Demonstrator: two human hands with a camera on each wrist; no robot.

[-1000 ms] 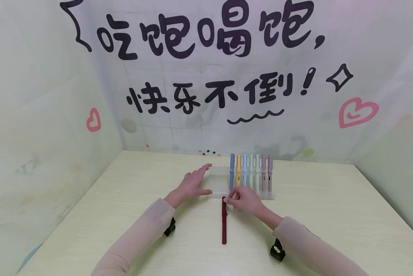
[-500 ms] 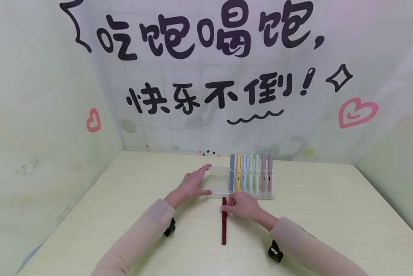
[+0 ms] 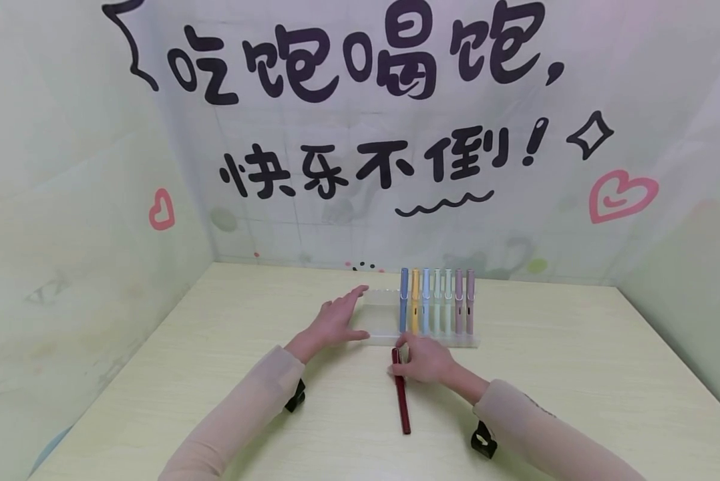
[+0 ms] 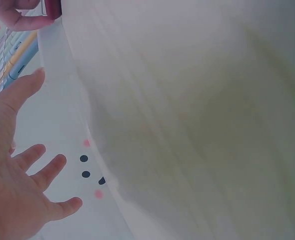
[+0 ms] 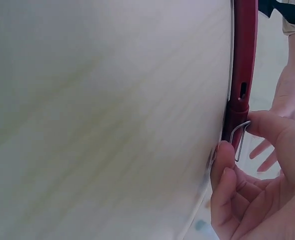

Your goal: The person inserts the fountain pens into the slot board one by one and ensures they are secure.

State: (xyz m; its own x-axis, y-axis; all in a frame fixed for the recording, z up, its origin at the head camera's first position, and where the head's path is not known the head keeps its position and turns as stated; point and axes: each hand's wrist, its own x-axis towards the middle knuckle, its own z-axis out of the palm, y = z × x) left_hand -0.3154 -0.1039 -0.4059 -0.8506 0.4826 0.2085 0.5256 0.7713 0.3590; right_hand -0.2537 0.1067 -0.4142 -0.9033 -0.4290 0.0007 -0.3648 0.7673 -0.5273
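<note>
Two hands are at the clear rack (image 3: 379, 314) on your table (image 3: 576, 374); your right hand (image 3: 427, 358) pinches the capped end of the red pen (image 3: 401, 391), thumb and fingertips curled round the cap by its wire clip, as the right wrist view shows plainly; the pen lies on the table just in front of the rack, its cap end near the rack's front edge and its barrel running back toward you, slightly slanted; your left hand (image 3: 334, 322) lies flat with fingers straight and spread, resting on the rack's left, empty part, holding nothing; in the left wrist view the same hand (image 4: 17, 185) shows its fingers splayed over the pale rack surface, with your right hand's fingertips and a bit of red cap at the top corner; seven pens stand in a row in the rack's right part, touching or nearly touching one another: blue (image 3: 404, 300), orange (image 3: 415, 302), light blue (image 3: 426, 302), two pale green ones (image 3: 442, 302), then two mauve ones (image 3: 465, 302); behind the table hangs a backdrop (image 3: 366, 120) with black lettering and pink hearts; both forearms wear pale pink sleeves (image 3: 240, 414).
</note>
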